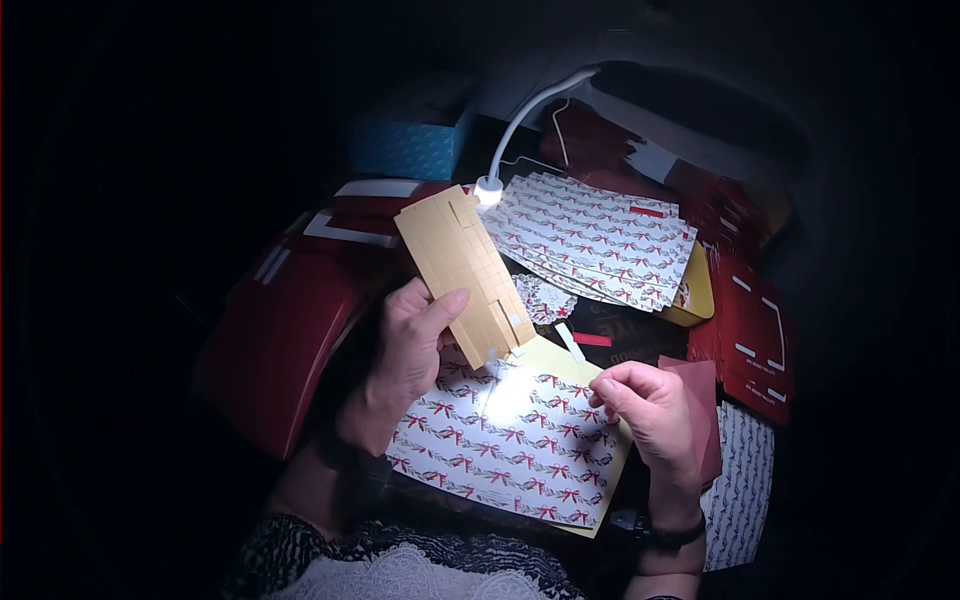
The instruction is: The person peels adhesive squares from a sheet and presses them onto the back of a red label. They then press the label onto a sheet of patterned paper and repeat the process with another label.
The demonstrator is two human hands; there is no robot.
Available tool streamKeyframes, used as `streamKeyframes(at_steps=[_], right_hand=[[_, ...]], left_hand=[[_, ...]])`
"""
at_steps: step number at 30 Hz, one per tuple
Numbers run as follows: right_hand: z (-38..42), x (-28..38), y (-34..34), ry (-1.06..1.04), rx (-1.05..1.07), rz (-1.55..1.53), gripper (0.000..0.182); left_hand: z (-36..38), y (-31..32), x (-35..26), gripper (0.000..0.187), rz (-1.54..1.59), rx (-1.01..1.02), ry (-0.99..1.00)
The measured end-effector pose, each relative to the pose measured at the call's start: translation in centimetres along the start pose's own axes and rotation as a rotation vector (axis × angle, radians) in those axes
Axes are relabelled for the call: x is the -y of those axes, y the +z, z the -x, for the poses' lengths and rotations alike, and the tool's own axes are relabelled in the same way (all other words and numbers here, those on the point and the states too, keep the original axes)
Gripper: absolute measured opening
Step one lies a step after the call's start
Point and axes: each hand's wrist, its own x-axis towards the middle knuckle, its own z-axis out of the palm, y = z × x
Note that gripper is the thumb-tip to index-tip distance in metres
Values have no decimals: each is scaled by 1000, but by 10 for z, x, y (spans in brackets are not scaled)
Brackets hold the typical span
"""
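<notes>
Your left hand [410, 345] grips a tan sticker sheet [463, 272], thumb across its front, just left of the frame's centre. The sheet's long axis runs diagonally, from the upper left near the small lamp head [488, 190] down to the lower right, where its bottom corner ends just above the bright spot on the bow-patterned paper [510, 440]. Your right hand [655, 415] sits at the right of centre with fingertips pinched together; whether a small sticker is caught between them, you cannot tell from this view. That hand lies to the right of and slightly below the sheet's lower corner, near it but apart, so the corner is up and to the left from your right fingertips, and the right hand is the free one nearest to it. The patterned paper lies flat on the desk under both hands, tilted, with a yellow underside showing at its edges. A fanned stack of matching papers [600, 240] rests in the upper right, well apart from the hands, and red boxes [285, 330] sit at the left.
</notes>
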Motion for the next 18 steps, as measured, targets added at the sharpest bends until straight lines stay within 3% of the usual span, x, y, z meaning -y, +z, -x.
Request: streamKeyframes(at_steps=[4, 6, 12, 14, 16, 18], right_hand=[[-3, 4, 0, -52, -22, -18, 13], [-1, 11, -4, -79, -54, 17, 14], [7, 8, 3, -49, -94, 24, 12], [9, 2, 21, -241, -256, 270, 9], [6, -1, 33, -615, -321, 647, 8], [9, -1, 45, -647, -288, 619, 10]], left_hand=[[2, -4, 8, 23, 12, 58, 33], [2, 0, 3, 22, 42, -59, 100], [6, 4, 0, 20, 103, -49, 35], [8, 2, 1, 20, 124, -30, 24], [9, -2, 6, 20, 114, 44, -6], [13, 3, 5, 19, 154, 44, 14]])
